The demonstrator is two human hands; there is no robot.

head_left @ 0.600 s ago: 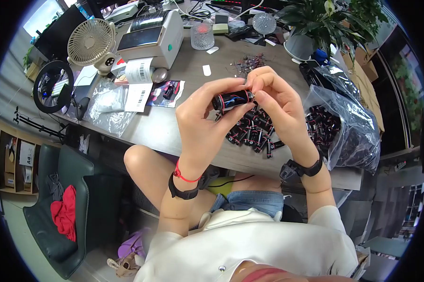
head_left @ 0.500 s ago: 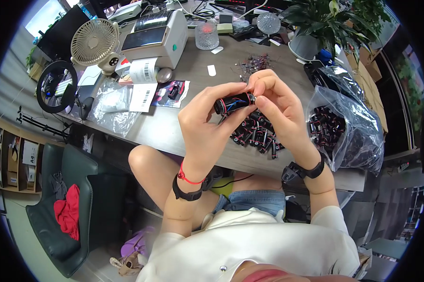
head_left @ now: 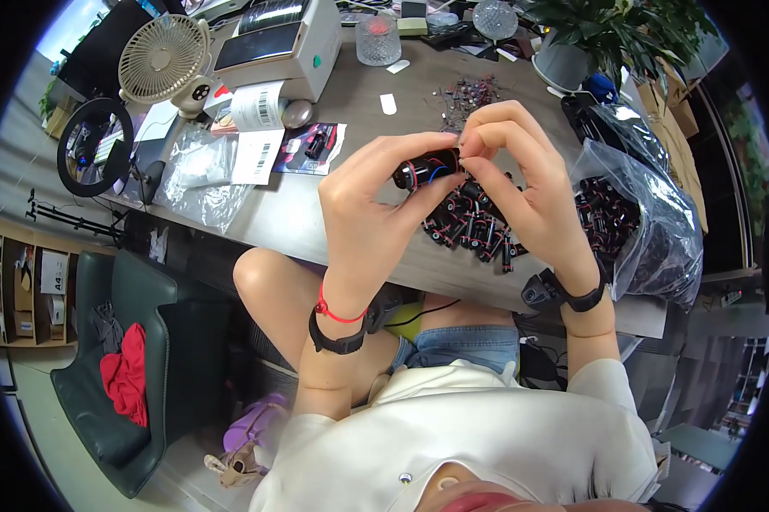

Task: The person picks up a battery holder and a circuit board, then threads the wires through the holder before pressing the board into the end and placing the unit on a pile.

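Observation:
My left hand [head_left: 359, 200] holds a small black cylinder [head_left: 417, 171] lengthwise between thumb and fingers. The cylinder has a red ring, and a blue wire shows along its side. At its right end, my right hand [head_left: 533, 192] is closed in a pinch; what lies between those fingertips is too small to make out. Below both hands, a pile of similar black cylinders with red rings [head_left: 478, 230] rests on the desk. More of them fill a clear plastic bag [head_left: 657, 247] to the right.
Tiny dark and reddish scraps [head_left: 474, 96] lie beyond my hands. To the left are a label printer [head_left: 316, 60], a fan [head_left: 164, 60], a ring light [head_left: 96, 145] and a clear plastic packet [head_left: 205, 175]. A potted plant [head_left: 563, 64] stands at the far right.
Both hands have risen slightly, with the cylinder still in the left one. The cylinder appears turned, showing less of the blue wires. The view has shifted a little.

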